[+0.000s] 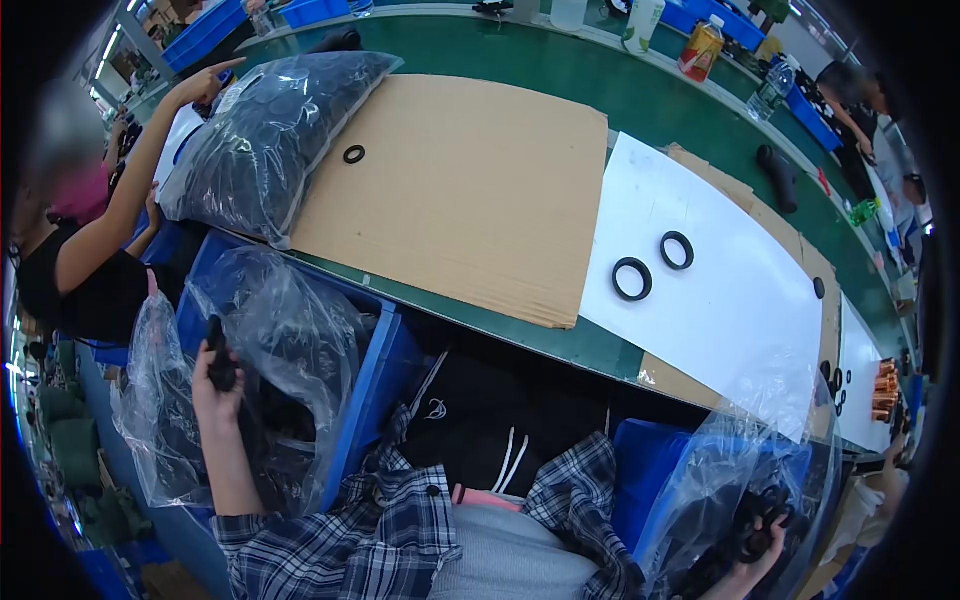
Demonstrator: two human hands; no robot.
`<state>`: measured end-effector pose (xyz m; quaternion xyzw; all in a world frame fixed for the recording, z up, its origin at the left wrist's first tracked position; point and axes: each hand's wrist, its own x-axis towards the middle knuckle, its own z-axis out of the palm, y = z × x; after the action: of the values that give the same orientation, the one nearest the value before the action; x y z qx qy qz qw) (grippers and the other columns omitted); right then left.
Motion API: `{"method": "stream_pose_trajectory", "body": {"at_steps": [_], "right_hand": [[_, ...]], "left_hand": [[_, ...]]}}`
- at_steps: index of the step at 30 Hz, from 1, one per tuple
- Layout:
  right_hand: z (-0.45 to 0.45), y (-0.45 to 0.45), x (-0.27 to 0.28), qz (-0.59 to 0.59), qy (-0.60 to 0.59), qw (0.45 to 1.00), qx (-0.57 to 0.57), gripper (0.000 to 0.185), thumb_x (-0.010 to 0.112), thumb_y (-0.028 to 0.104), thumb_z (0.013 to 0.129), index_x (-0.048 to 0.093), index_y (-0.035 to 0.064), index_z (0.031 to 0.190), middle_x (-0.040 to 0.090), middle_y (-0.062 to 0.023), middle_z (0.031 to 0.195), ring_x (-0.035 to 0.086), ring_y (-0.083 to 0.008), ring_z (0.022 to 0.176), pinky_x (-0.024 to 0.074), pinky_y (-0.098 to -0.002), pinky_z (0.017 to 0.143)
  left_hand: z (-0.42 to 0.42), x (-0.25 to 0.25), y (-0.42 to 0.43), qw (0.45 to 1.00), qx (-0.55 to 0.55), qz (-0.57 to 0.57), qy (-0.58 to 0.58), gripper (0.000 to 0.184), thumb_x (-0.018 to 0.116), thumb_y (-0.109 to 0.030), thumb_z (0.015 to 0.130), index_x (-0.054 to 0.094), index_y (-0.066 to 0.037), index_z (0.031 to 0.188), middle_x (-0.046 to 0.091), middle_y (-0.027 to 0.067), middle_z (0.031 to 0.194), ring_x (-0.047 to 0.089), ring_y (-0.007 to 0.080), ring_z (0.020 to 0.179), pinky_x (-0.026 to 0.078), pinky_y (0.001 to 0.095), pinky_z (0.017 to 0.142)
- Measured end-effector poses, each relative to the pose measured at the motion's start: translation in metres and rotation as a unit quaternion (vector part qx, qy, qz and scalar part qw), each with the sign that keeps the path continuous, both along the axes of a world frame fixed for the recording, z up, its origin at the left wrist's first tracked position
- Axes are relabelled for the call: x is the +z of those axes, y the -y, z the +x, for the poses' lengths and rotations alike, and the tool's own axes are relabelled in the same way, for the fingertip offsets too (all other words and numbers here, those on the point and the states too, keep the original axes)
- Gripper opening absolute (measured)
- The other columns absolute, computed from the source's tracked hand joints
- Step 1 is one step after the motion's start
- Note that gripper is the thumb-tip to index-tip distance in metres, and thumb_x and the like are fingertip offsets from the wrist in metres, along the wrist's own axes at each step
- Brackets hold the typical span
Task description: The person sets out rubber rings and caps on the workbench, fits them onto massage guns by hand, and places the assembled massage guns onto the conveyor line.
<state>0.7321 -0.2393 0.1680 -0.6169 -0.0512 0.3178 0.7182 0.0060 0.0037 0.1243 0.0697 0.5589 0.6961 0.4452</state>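
Note:
My left hand (215, 385) is raised over the left blue bin (375, 375), its fingers closed around a dark, elongated black part (220, 365) whose exact kind I cannot make out. Under it, a clear plastic bag (290, 300) lines the bin, with dark parts in its shadow. At the lower right, my right hand (768, 548) reaches into another clear bag (700, 470) in the right blue bin (640, 455). Its fingers curl against a clump of black, rounded parts (760, 515). Two black rings (632, 298) lie on the white sheet (700, 320) in front of me.
A brown cardboard sheet (460, 190) covers the green bench, with a small black ring (354, 154) on it. A bulging bag of black parts (265, 135) sits at its left end, where a co-worker's hand (205, 85) points. Bottles (702, 48) stand along the far edge.

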Motion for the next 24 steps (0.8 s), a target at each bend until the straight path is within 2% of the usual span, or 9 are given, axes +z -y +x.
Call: {"method": "stream_pose_trajectory", "body": {"at_steps": [1,2,5,8,10,16,18,21,24], "right_hand": [[0.005,-0.006,0.007,0.009,-0.002,1.000,0.011,0.042,0.058,0.023,0.079,0.048,0.0089,0.117,0.054,-0.0045,0.105,0.050,-0.0133,0.074,0.0452,-0.0248,0.060],[0.021,-0.003,0.015,0.015,-0.001,0.999,0.037,0.042,0.057,0.019,0.076,0.052,0.0089,0.117,0.055,-0.0067,0.107,0.052,-0.0160,0.085,0.0445,-0.0287,0.077],[0.033,-0.045,0.038,0.034,0.084,0.993,0.073,0.040,0.060,0.018,0.079,0.049,0.0091,0.116,0.054,-0.0046,0.104,0.047,-0.0112,0.070,0.0401,-0.0204,0.056],[0.036,-0.109,0.060,0.082,0.075,0.969,0.220,0.038,0.060,0.017,0.078,0.050,0.0089,0.114,0.054,-0.0072,0.105,0.048,-0.0127,0.072,0.0407,-0.0213,0.060],[0.047,-0.158,0.053,0.080,0.108,0.961,0.241,0.035,0.057,0.011,0.072,0.048,0.0019,0.105,0.051,-0.0098,0.102,0.052,-0.0156,0.078,0.0435,-0.0244,0.061],[0.002,-0.285,0.027,-0.002,0.247,0.949,0.194,0.017,0.055,0.004,0.072,0.052,0.0005,0.089,0.053,-0.0057,0.076,0.055,-0.0158,0.059,0.0484,-0.0263,0.055],[-0.012,-0.307,0.018,-0.029,0.302,0.928,0.217,0.010,0.054,0.003,0.072,0.052,0.0003,0.082,0.053,-0.0048,0.072,0.055,-0.0137,0.058,0.0465,-0.0243,0.054],[-0.020,-0.330,-0.016,-0.041,0.420,0.887,0.186,0.017,0.055,0.003,0.071,0.054,-0.0047,0.086,0.054,-0.0052,0.071,0.054,-0.0148,0.061,0.0447,-0.0255,0.056],[-0.046,-0.331,-0.021,-0.086,0.596,0.785,0.149,0.026,0.056,0.004,0.069,0.056,-0.0075,0.092,0.057,-0.0122,0.075,0.055,-0.0189,0.063,0.0444,-0.0304,0.060]], "left_hand": [[0.004,0.015,-0.005,0.999,-0.016,0.012,-0.032,0.044,0.055,-0.011,0.076,0.044,-0.014,0.119,0.055,0.0082,0.091,0.058,0.0193,0.073,0.049,0.0279,0.052],[0.010,0.030,-0.012,0.997,-0.034,0.022,-0.063,0.045,0.054,-0.011,0.076,0.044,-0.012,0.120,0.054,0.0080,0.091,0.058,0.0195,0.073,0.049,0.0275,0.052],[0.038,0.065,-0.046,0.971,-0.165,0.095,-0.146,0.045,0.052,-0.010,0.076,0.044,-0.009,0.119,0.054,0.0076,0.093,0.058,0.0190,0.072,0.049,0.0278,0.051],[0.090,0.081,-0.094,0.942,-0.256,0.117,-0.182,0.042,0.052,-0.007,0.074,0.047,-0.007,0.115,0.054,0.0092,0.092,0.057,0.0171,0.068,0.049,0.0284,0.050],[0.128,0.082,-0.127,0.924,-0.295,0.124,-0.212,0.035,0.054,-0.005,0.072,0.052,-0.006,0.108,0.054,0.0091,0.088,0.058,0.0157,0.067,0.049,0.0280,0.050],[0.209,0.057,-0.206,0.878,-0.292,0.158,-0.344,0.026,0.060,-0.002,0.069,0.055,-0.006,0.094,0.051,0.0057,0.079,0.055,0.0119,0.062,0.049,0.0242,0.050],[0.218,0.041,-0.222,0.833,-0.260,0.169,-0.458,0.025,0.060,-0.002,0.067,0.056,-0.005,0.092,0.050,0.0070,0.083,0.056,0.0152,0.065,0.049,0.0273,0.056],[0.222,0.024,-0.231,0.661,-0.143,0.258,-0.691,0.024,0.061,-0.004,0.065,0.058,-0.006,0.089,0.051,0.0099,0.089,0.057,0.0234,0.077,0.048,0.0333,0.067],[0.229,0.026,-0.219,0.640,-0.166,0.255,-0.706,0.023,0.062,-0.006,0.065,0.060,-0.006,0.088,0.051,0.0135,0.096,0.055,0.0310,0.088,0.046,0.0377,0.076]]}}
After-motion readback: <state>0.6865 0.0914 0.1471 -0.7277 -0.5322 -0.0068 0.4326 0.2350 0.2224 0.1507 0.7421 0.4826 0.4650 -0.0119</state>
